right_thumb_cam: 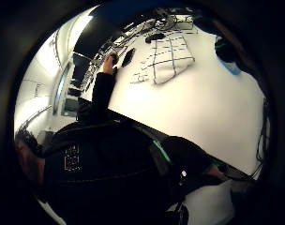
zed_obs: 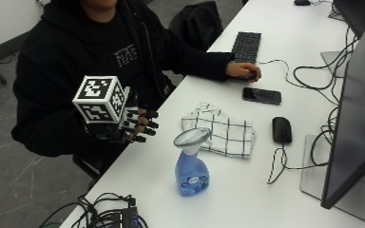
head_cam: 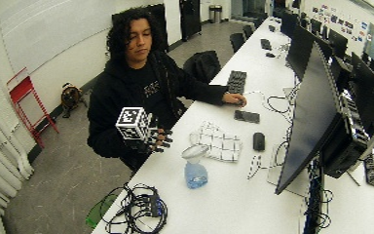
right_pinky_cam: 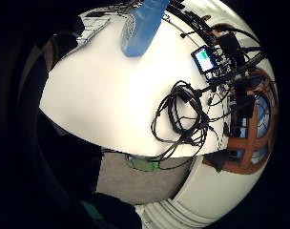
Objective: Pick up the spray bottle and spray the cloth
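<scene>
A blue spray bottle (zed_obs: pixel 192 172) with a grey-white trigger head stands upright on the white table (zed_obs: pixel 252 199); it also shows in the wide outside view (head_cam: pixel 195 171) and the little finger side palm view (right_pinky_cam: pixel 142 24). Just behind it lies a crumpled white cloth with a dark check (zed_obs: pixel 224 135) (head_cam: pixel 218 141) (right_thumb_cam: pixel 168 58). My gloved right hand (zed_obs: pixel 135 126) (head_cam: pixel 153 139) hovers at the table's near edge, a hand's width from the bottle on the person's side. Its fingers are loosely curled and hold nothing.
Beyond the cloth lie a black mouse (zed_obs: pixel 282 129), a phone (zed_obs: pixel 262 95) and a keyboard (zed_obs: pixel 245 46), where the bare left hand (zed_obs: pixel 243 71) rests. A large monitor (zed_obs: pixel 353 118) stands along the far side. A bundle of black cables (zed_obs: pixel 113 216) (right_pinky_cam: pixel 183 114) sits at the table's end.
</scene>
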